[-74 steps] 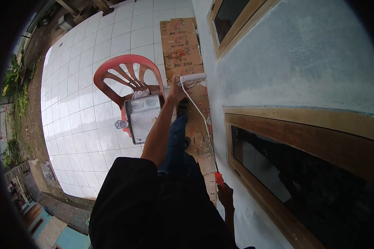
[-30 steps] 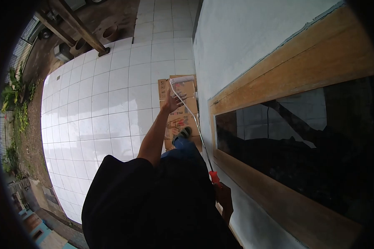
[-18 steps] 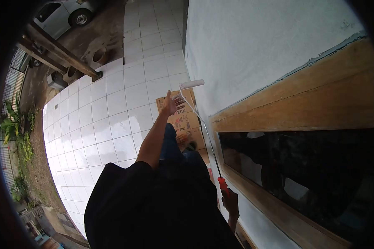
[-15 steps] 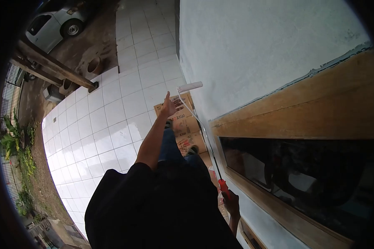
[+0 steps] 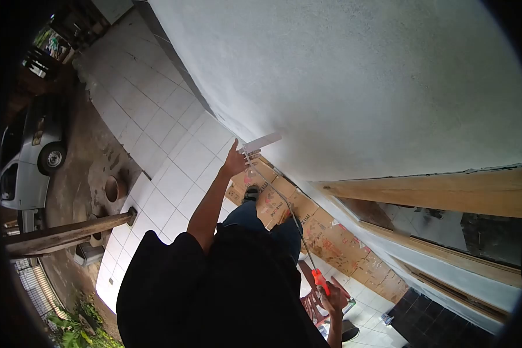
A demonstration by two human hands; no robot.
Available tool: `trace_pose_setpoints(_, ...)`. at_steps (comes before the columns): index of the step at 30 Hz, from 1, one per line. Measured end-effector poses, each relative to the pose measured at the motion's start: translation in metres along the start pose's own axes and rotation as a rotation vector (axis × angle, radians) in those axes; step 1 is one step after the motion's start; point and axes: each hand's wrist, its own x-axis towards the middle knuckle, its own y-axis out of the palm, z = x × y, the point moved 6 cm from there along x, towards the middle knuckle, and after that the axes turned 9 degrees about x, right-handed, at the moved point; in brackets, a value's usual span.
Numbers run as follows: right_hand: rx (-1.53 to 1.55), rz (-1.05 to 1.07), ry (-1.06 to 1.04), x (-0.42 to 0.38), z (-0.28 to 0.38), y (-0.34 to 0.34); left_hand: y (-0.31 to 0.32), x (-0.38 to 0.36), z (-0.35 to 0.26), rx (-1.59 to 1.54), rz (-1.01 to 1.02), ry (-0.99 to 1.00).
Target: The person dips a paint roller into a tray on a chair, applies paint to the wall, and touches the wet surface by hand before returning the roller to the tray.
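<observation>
A paint roller crosses in front of me, its pale cover (image 5: pixel 263 142) close to the white wall (image 5: pixel 354 87). My right hand (image 5: pixel 334 297), low on the right, is closed around the roller's red handle (image 5: pixel 320 281). From there the thin metal rod runs up and left to the cover. My left hand (image 5: pixel 235 161) reaches forward beside the cover's near end, thumb raised and fingers stretched out. Its fingers overlap the roller's frame in this view.
Printed cardboard (image 5: pixel 325 232) covers the floor along the wall, under my feet. Wooden window frames (image 5: pixel 435 191) jut at right. A red plastic chair (image 5: pixel 313 304) stands by my right hand. White tiles (image 5: pixel 174 180), a wooden post (image 5: pixel 69 235) and a parked car (image 5: pixel 32 162) lie leftward.
My view has turned, bringing more cardboard, the red chair and dark tiles into sight. The roller's cover and my left hand now appear closer together. My right hand keeps its grip on the handle.
</observation>
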Motion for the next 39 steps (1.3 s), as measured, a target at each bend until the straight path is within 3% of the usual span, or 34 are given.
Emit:
trace_pose_setpoints(1,-0.166,-0.087,-0.147,-0.006,0.009,0.015,0.0,0.003,-0.008,0.021,0.019,-0.022)
trace_pose_setpoints(5,0.184,-0.111,0.227,-0.035,-0.007,0.064,0.016,0.006,-0.022,0.091,0.093,-0.078)
trace_pose_setpoints(9,0.211,-0.194,0.132,-0.044,0.056,0.091,0.04,0.001,-0.029,0.185,0.142,-0.11)
trace_pose_setpoints(15,0.406,-0.308,0.262,-0.075,0.036,0.184,0.062,-0.005,-0.031,0.262,0.186,-0.17)
trace_pose_setpoints(23,0.682,-0.543,0.153,-0.083,0.081,0.302,0.086,-0.03,-0.039,0.468,0.32,-0.233)
trace_pose_setpoints(29,0.758,-0.701,0.135,-0.069,0.113,0.347,0.119,-0.025,-0.064,0.483,0.422,-0.225)
trace_pose_setpoints(39,0.864,-0.791,0.118,-0.042,0.157,0.351,0.222,-0.023,-0.079,0.701,0.624,-0.18)
